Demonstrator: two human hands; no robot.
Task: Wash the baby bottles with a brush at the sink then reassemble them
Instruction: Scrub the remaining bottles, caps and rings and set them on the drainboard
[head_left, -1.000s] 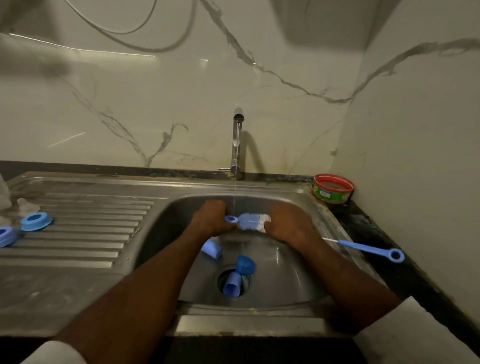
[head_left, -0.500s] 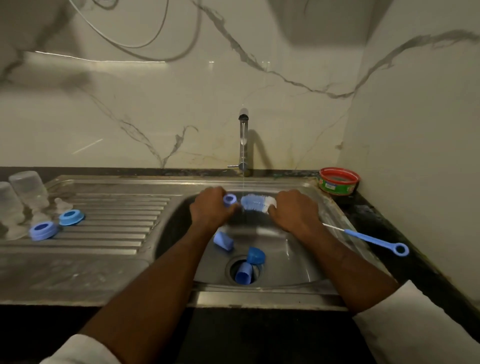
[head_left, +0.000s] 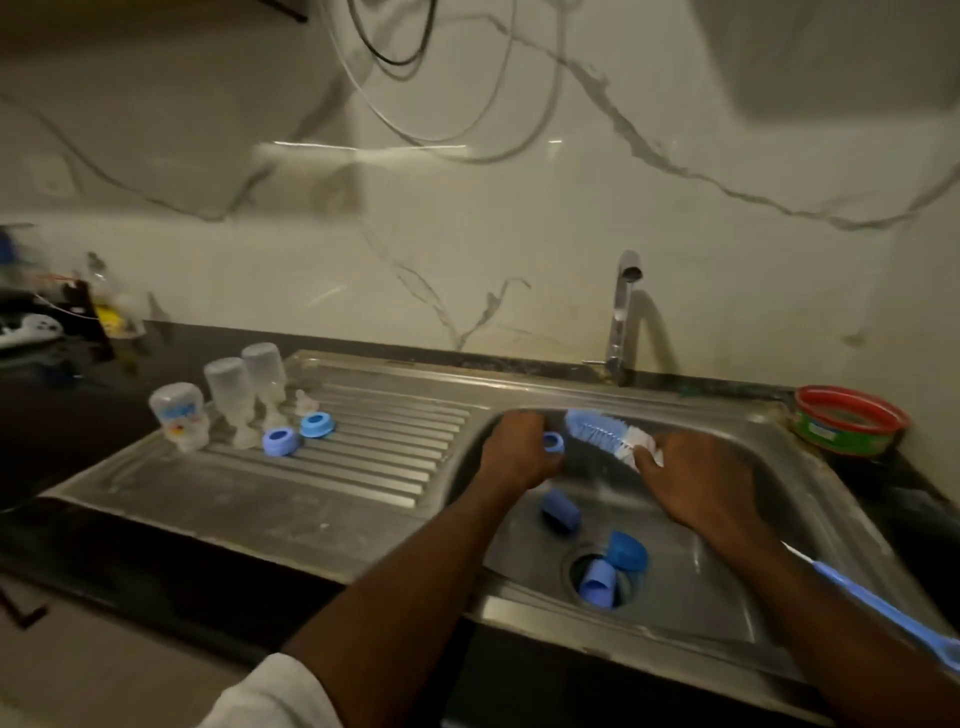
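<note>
Over the sink (head_left: 810, 499), the right hand (head_left: 701, 483) has its grip closed on the bottle brush (head_left: 605, 434), bristles pointing left. The left hand (head_left: 519, 452) has its grip closed on a small blue ring (head_left: 553, 443) just beside the bristles. Three blue caps (head_left: 561, 512) lie in the basin, near the drain. Upturned bottles (head_left: 228, 389) and two blue collars (head_left: 298, 434) stand on the drainboard at the left.

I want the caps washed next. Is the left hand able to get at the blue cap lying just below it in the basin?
Probably not yet: the left hand already grips a small blue ring. Otherwise nothing lies between it and the blue cap.
</note>
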